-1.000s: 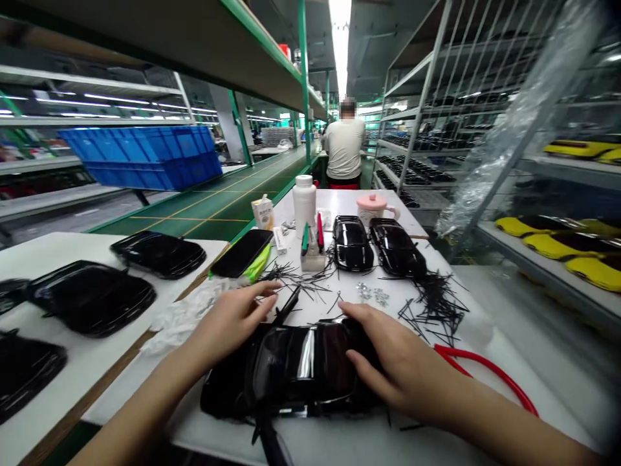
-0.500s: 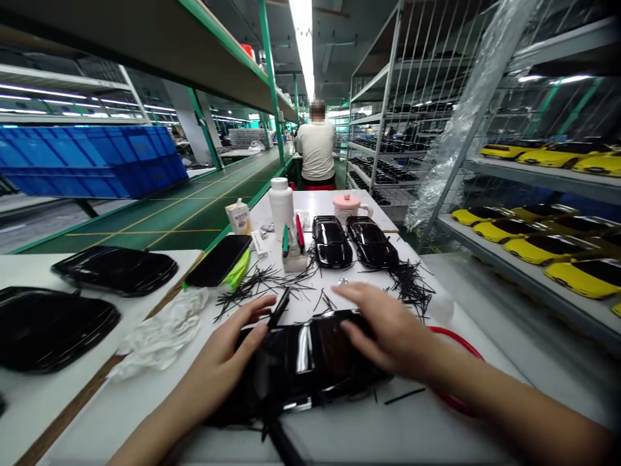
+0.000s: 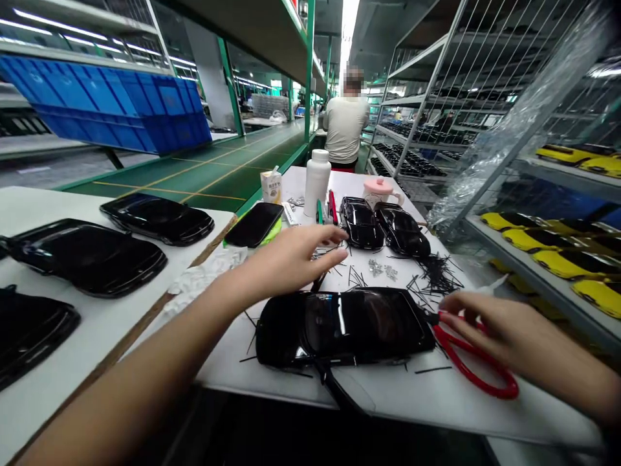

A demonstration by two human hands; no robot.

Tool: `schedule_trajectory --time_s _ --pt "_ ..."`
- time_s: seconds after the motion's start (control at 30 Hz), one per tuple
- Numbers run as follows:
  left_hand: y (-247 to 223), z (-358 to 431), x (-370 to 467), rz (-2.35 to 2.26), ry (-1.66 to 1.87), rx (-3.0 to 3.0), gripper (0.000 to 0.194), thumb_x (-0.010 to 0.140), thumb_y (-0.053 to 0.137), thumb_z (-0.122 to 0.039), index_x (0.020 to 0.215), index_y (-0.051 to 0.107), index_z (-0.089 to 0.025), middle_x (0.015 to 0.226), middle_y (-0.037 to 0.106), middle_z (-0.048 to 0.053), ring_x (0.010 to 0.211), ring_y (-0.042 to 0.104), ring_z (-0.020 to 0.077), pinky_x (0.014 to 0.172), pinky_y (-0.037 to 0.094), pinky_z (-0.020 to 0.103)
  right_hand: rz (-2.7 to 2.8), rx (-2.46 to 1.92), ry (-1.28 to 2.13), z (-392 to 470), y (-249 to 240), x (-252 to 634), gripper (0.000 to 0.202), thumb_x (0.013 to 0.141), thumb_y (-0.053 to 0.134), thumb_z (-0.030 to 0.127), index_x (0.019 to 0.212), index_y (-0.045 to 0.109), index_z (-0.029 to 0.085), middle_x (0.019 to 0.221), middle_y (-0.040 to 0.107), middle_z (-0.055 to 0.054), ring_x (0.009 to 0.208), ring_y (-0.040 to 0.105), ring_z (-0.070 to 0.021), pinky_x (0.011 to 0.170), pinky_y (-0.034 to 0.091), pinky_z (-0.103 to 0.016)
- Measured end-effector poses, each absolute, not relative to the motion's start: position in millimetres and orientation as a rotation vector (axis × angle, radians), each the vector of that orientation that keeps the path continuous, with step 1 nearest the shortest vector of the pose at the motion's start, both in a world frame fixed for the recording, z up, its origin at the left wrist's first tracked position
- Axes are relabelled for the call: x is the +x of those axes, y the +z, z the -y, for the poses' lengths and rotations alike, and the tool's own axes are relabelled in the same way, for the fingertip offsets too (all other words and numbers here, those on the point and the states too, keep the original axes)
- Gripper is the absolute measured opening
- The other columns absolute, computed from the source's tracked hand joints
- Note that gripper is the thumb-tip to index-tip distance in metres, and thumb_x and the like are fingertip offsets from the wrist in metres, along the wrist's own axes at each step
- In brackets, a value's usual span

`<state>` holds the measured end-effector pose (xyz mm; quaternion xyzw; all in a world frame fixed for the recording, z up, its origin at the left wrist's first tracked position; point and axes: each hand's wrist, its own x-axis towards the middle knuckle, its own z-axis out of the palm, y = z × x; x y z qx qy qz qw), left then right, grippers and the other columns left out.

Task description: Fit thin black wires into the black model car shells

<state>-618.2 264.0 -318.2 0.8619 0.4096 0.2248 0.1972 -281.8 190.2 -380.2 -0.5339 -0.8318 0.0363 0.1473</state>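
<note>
A glossy black model car [image 3: 347, 327] lies crosswise before me, a black strap [image 3: 339, 391] running from it toward the table's front edge. My left hand [image 3: 295, 255] hovers over its far side, thumb and fingers apart. Below that hand a dark upright piece [image 3: 317, 283] shows in part; its kind is unclear. My right hand [image 3: 490, 323] is at the car's right end, its fingers curled on the red-handled scissors [image 3: 485, 382]. The scissors' blades are mostly hidden. Small silvery parts [image 3: 383, 268] and thin black strips [image 3: 439, 272] lie behind the car.
Two black model cars [image 3: 361, 223] stand at the back by a pink-lidded mug [image 3: 381, 189] and white bottle [image 3: 317, 181]. A phone [image 3: 255, 223] and crumpled tissue [image 3: 206, 275] are left. More black cars [image 3: 87, 255] fill the side table. Racks hold yellow cars [image 3: 567, 255]. A person [image 3: 347, 129] sits ahead.
My right hand has left the car and moved right to the scissors. My left hand has lifted off the car's left end and moved forward. The view has turned left and down.
</note>
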Motion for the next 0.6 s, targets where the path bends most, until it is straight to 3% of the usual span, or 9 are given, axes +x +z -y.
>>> schedule_trajectory --time_s 0.1,0.2,0.43,0.53,0.6 --pt "-326 -276 -613 -0.885 0.76 2.212 0.029 0.097 0.053 -0.034 0.119 0.063 -0.018 0.12 0.071 0.005 0.109 0.067 0.0179 0.097 0.051 0.031 2.503 -1.554 0.223 -184 -400 -300 0.009 0.091 0.051 0.022 0.09 0.06 0.023 0.073 0.068 -0.001 0.059 0.065 -0.0183 0.053 0.052 -0.03" --pt "-346 -282 -615 -0.91 0.774 2.129 0.026 0.096 0.054 -0.033 0.113 0.065 -0.017 0.111 0.073 0.005 0.103 0.068 0.0176 0.096 0.051 0.032 2.489 -1.497 0.152 -186 -410 -302 0.013 0.088 0.045 0.016 0.085 0.056 0.023 0.077 0.069 -0.004 0.065 0.067 -0.0207 0.054 0.053 -0.031" --pt "-356 -286 -619 -0.911 0.72 2.034 0.024 0.095 0.055 -0.029 0.112 0.066 -0.016 0.105 0.074 0.005 0.101 0.068 0.0173 0.094 0.051 0.032 2.512 -1.507 0.329 -197 -402 -295 0.022 0.098 0.042 0.017 0.085 0.057 0.028 0.077 0.07 -0.003 0.064 0.069 -0.0196 0.052 0.053 -0.027" --pt "-352 -283 -618 -0.861 0.644 2.069 0.026 0.095 0.056 -0.03 0.116 0.065 -0.016 0.108 0.074 0.005 0.103 0.068 0.0164 0.095 0.051 0.03 2.512 -1.538 0.288 -196 -403 -295 0.022 0.096 0.042 0.014 0.086 0.056 0.027 0.086 0.072 -0.007 0.079 0.073 -0.0243 0.061 0.058 -0.032" --pt "-351 -278 -619 -0.79 0.566 2.128 0.037 0.092 0.062 -0.035 0.124 0.061 -0.016 0.12 0.07 0.006 0.112 0.065 0.0175 0.1 0.049 0.03 2.505 -1.518 0.228 -192 -405 -295 0.022 0.095 0.044 0.012 0.098 0.06 0.027 0.098 0.073 -0.01 0.091 0.073 -0.0271 0.07 0.061 -0.035"
